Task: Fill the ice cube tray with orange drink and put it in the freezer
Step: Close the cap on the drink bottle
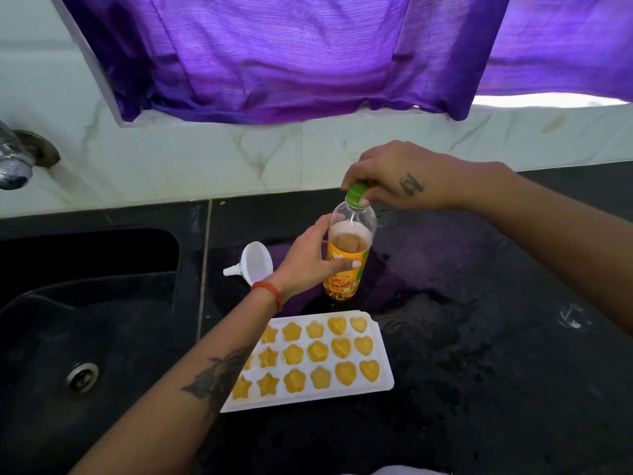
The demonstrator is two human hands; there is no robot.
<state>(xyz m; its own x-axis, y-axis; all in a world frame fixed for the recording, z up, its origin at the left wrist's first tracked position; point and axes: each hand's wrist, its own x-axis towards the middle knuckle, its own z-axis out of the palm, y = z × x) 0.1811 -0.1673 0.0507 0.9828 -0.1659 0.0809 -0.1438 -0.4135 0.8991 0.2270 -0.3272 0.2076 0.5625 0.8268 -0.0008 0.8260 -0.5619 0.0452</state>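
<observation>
While the white ice cube tray [383, 351] lies flat on the black counter [479, 337], its star, flower and heart cells hold orange drink, and the left forearm crosses over its near-left corner. Just behind the tray stands the orange drink bottle [346, 265], upright and partly full. Its orange label carries printing too blurred to read. The left hand [308, 262] grips the bottle's body, fingers wrapped round the label. The right hand [387, 176] pinches the green cap [356, 193] from above with curled fingertips. A white funnel [251, 264] lies tipped on its side just left of the bottle, beside the left wrist. The counter is glossy, with wet patches to the right of the tray and bottle, and wide bare stone there. To the left a black sink [85, 320] with a metal drain sits close to the tray's left edge. A tap [17, 162] juts from the marbled wall tiles [205, 159], and a purple curtain [274, 56] hangs above.
</observation>
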